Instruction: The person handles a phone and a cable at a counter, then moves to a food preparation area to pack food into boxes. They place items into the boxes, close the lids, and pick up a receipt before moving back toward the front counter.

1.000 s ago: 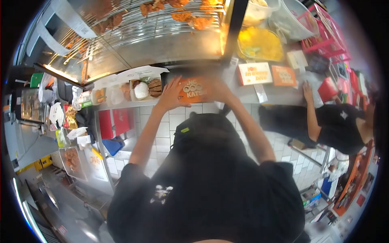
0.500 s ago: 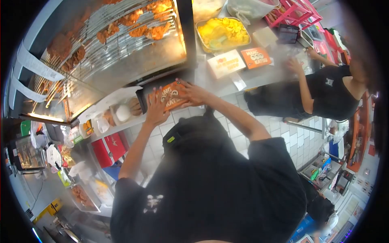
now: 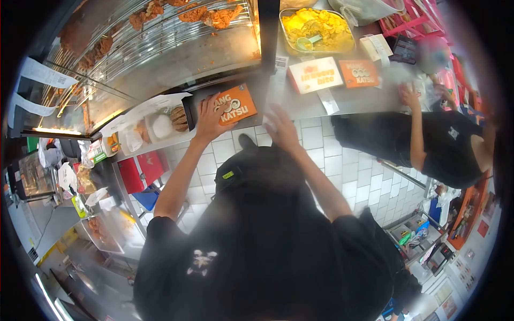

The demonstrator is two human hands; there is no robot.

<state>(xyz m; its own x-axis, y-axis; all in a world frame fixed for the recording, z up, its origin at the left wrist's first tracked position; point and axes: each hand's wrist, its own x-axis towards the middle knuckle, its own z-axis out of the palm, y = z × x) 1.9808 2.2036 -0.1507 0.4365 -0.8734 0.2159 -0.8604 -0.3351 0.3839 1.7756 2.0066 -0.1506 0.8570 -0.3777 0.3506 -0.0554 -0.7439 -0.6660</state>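
An orange takeaway box (image 3: pixel 237 104) with "Mang Katsu" lettering sits on the dark ledge in front of the heated cabinet. My left hand (image 3: pixel 212 119) grips its left end, fingers over the printed lid and the thumb along the near edge. To the right of the box, apart from it, my right hand (image 3: pixel 281 127) hovers by the counter edge with spread fingers and nothing in it; it is a little blurred. A white box (image 3: pixel 315 75) and another orange box (image 3: pixel 358 73) lie on the counter further right, with a paper slip (image 3: pixel 327 101) at the white box's front.
Fried pieces (image 3: pixel 222 17) lie on racks in the lit cabinet (image 3: pixel 160 51). A tray of yellow food (image 3: pixel 316 29) with a scoop stands behind the boxes. At the right a co-worker (image 3: pixel 452 142) handles something at the counter. A red box (image 3: pixel 140 171) is below left.
My right hand has come off the orange box and moved right and toward me. My left hand stays on the box. The view has shifted slightly.
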